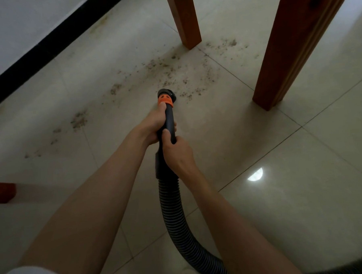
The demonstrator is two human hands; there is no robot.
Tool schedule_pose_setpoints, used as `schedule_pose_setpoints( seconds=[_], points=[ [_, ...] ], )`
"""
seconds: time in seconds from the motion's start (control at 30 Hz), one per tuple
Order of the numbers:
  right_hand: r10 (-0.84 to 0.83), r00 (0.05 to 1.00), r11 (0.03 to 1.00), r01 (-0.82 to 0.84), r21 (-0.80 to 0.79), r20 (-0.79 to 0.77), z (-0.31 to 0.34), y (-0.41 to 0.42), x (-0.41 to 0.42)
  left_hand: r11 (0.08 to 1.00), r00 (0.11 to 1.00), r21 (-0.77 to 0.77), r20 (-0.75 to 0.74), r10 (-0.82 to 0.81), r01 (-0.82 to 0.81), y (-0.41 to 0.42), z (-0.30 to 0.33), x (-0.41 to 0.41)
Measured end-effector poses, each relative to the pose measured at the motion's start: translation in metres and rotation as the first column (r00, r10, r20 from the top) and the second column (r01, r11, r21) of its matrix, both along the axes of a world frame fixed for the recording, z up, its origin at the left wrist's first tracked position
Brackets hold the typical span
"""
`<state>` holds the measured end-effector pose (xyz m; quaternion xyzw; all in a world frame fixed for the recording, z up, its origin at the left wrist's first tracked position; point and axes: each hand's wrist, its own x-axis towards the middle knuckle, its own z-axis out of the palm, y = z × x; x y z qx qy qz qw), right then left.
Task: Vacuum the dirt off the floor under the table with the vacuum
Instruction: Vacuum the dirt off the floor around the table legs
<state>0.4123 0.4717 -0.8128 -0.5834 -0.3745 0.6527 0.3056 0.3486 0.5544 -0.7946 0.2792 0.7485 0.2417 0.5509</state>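
Note:
A black vacuum wand (169, 116) with an orange collar ends in a round nozzle (166, 94) that sits on the tiled floor. My left hand (153, 125) grips the wand just behind the collar. My right hand (176, 152) grips it lower down, where the ribbed black hose (176, 216) begins. Brown dirt (172, 72) is scattered on the tiles ahead of the nozzle, between the table legs. More dirt patches (78, 120) lie to the left.
Two wooden table legs stand ahead: one far (185, 19), one nearer at right (292, 47). Another red-brown leg (0, 192) shows at the left edge. A white wall with a black skirting board (45, 47) runs along the upper left. The hose trails off bottom right.

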Motion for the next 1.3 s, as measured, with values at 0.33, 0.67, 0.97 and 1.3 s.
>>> schedule_pose_setpoints(
  seconds=[0.33,0.67,0.97,1.3],
  points=[
    [0.046,0.999,0.999,-0.046,-0.026,-0.021,-0.008,0.029,-0.003,0.999,0.999,0.002,-0.021,0.044,-0.044,0.023,-0.002,-0.005],
    [0.051,0.997,0.998,-0.053,-0.04,-0.055,-0.023,0.05,-0.01,0.999,0.995,0.032,-0.09,0.035,-0.033,0.044,-0.008,-0.008],
    [0.047,0.995,0.998,-0.051,-0.043,-0.09,-0.026,0.083,-0.026,1.0,0.996,-0.004,-0.084,0.028,-0.028,0.075,-0.011,-0.026],
    [0.123,0.992,0.992,-0.123,0.039,0.011,-0.028,0.115,-0.049,0.995,0.993,0.017,-0.065,0.101,-0.1,0.102,-0.014,-0.048]
  ],
)
